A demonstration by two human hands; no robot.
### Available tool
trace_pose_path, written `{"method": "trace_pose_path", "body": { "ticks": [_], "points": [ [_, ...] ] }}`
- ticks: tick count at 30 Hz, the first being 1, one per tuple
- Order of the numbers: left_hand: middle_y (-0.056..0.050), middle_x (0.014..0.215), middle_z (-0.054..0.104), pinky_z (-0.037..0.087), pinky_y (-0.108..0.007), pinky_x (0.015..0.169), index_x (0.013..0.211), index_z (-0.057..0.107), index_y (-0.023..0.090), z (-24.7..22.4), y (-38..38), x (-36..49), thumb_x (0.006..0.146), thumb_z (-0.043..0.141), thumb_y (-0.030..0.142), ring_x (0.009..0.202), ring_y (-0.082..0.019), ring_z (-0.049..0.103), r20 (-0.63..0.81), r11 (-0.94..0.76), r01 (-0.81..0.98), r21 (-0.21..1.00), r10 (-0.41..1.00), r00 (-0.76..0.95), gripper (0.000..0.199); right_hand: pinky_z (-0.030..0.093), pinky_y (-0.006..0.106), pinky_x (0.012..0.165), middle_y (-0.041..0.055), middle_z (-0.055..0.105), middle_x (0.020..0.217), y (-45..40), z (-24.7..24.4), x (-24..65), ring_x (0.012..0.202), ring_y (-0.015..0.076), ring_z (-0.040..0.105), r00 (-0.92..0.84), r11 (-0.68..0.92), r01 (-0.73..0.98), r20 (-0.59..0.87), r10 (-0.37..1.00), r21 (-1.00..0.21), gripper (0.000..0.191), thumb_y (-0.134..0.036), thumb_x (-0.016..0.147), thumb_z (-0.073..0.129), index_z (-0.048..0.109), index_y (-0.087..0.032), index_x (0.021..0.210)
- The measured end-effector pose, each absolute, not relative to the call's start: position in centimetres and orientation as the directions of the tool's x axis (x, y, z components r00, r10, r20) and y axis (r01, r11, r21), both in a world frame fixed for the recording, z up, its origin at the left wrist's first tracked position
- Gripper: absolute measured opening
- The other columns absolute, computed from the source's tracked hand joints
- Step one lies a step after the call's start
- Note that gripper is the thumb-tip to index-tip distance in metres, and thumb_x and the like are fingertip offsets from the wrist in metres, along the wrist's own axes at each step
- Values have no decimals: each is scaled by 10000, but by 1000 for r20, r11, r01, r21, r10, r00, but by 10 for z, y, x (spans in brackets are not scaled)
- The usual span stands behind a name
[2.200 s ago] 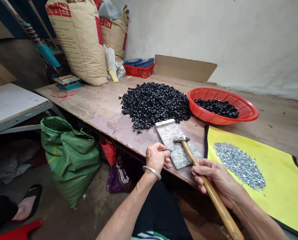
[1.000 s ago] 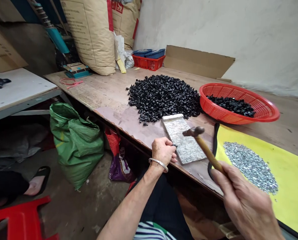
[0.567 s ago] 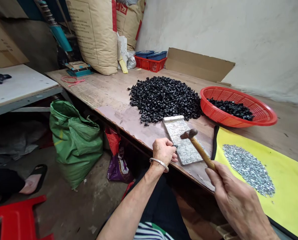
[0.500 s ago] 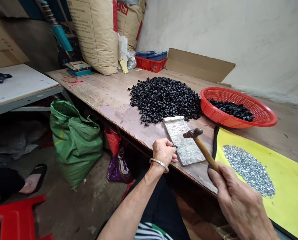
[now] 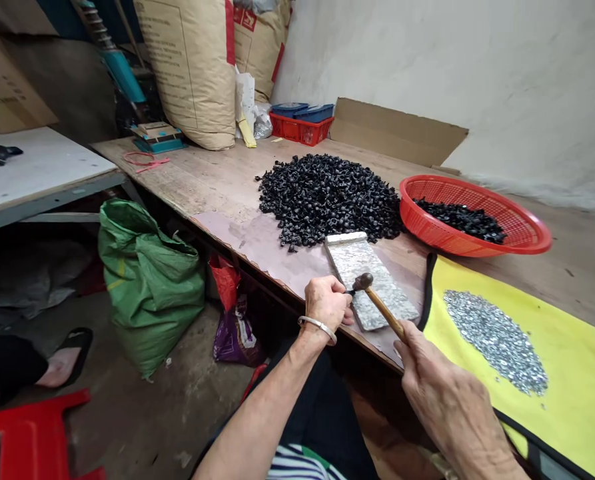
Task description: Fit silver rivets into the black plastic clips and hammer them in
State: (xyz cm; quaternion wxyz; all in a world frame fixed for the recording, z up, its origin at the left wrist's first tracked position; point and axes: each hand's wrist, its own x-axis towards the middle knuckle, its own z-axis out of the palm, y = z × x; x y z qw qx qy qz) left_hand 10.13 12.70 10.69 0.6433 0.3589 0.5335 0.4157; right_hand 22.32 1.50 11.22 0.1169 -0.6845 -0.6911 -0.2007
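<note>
My right hand (image 5: 442, 380) is closed round the wooden handle of a hammer (image 5: 384, 311). The hammer's head is low over the left side of a pale, worn metal-looking slab (image 5: 388, 288), right beside my left fingertips. My left hand (image 5: 327, 303), with a bangle at the wrist, pinches a small black part (image 5: 350, 292) at the slab's left edge. Fingers and hammer head hide most of that part. Beyond the slab lies a big heap of small black plastic parts (image 5: 330, 197). Small shiny metal pieces (image 5: 497, 340) are spread on a yellow cloth (image 5: 572, 393) to the right.
A red plastic basket (image 5: 532, 227) holding more black parts stands behind the yellow cloth. Large paper sacks (image 5: 192, 73) and a red crate (image 5: 302, 129) are at the back. A green sack (image 5: 150, 280) and a red stool (image 5: 32, 433) stand on the floor at left, near a person's foot (image 5: 62, 367).
The hammer has come down and to the left, its head now at the black part. My right hand has shifted left with it. My left hand has stayed in place.
</note>
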Motion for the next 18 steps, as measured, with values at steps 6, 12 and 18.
{"method": "trace_pose_path", "body": {
  "ticks": [6,12,18],
  "points": [
    [67,353,427,475,-236,320,525,451,157,104,129,101,580,528,8,318,-101,484,-374,388,-161,908,921,112,176,422,251,441,84,712,850,11,115,228,484,166,611,74,-87,996,506,859,2,354,-304,879,424,592,-173,1161],
    [72,385,444,456,-204,329,544,481,162,101,122,98,605,549,47,329,-97,498,-278,296,-152,943,952,132,146,396,253,365,-2,579,527,28,115,230,407,161,530,462,-293,661,66,885,-691,359,-426,785,486,597,-189,1031],
    [34,473,559,424,-174,366,592,566,142,83,96,64,611,655,153,364,-103,553,-173,221,-244,944,963,204,92,352,244,275,-56,517,514,35,106,242,322,131,447,341,-318,484,-159,927,-816,423,-470,811,466,513,-180,1114]
  ]
}}
